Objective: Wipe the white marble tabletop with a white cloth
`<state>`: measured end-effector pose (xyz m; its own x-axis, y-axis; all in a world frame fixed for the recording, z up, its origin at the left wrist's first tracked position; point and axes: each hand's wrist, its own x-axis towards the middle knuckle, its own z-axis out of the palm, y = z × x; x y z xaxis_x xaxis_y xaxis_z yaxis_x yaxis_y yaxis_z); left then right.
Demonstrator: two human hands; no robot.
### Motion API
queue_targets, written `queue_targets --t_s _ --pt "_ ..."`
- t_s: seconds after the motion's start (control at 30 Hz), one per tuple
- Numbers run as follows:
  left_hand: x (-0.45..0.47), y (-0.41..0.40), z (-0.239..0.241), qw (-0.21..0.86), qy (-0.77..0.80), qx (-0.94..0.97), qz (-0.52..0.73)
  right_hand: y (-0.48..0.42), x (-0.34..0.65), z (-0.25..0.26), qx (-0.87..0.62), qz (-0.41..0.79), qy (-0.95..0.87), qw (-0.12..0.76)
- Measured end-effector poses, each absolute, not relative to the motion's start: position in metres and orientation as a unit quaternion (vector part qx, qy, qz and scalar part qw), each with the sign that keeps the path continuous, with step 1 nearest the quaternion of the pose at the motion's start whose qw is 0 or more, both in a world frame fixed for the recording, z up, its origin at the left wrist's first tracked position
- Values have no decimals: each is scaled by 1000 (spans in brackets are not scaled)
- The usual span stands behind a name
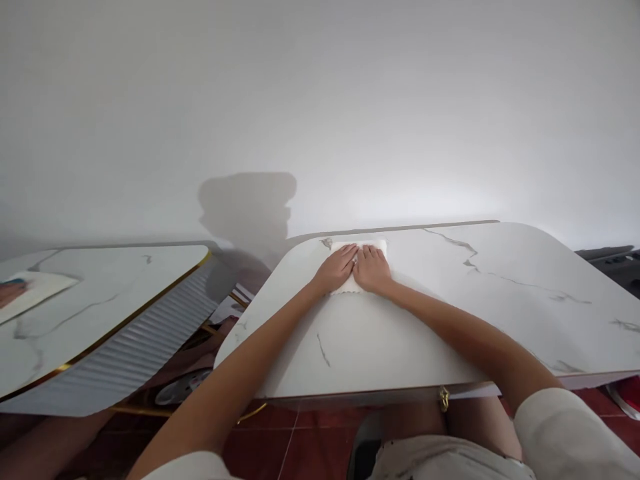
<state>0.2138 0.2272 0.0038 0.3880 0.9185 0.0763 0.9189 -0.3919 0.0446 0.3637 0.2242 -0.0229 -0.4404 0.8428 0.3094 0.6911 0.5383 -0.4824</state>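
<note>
A white square that looks like a folded cloth or paper towel [353, 285], with a wavy near edge, lies flat near the far left part of the marble-patterned table [450, 327]. My left hand [337, 268] rests palm down on its left half, fingers stretched forward. On the right half lies my right hand [373, 268], also palm down with fingers flat. The two hands touch or nearly touch at the thumbs. Whatever is under the palms is hidden.
A pale wall [350, 120] stands behind the table. To the left is another marble-patterned table [125, 293] with gold trim, where a person's hand [13, 291] rests by a white sheet [45, 288]. A dark object [613, 263] sits beyond the right edge. A gold drawer handle [444, 399] hangs in front.
</note>
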Motion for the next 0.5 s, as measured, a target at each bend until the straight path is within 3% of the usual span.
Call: queue_targets --t_s 0.3,0.5 --pt "192 86 13 85 -582 -807 -53 111 354 -7 -368 122 -871 302" --pt "218 36 9 126 -622 -772 -43 75 382 -3 -319 148 -888 297"
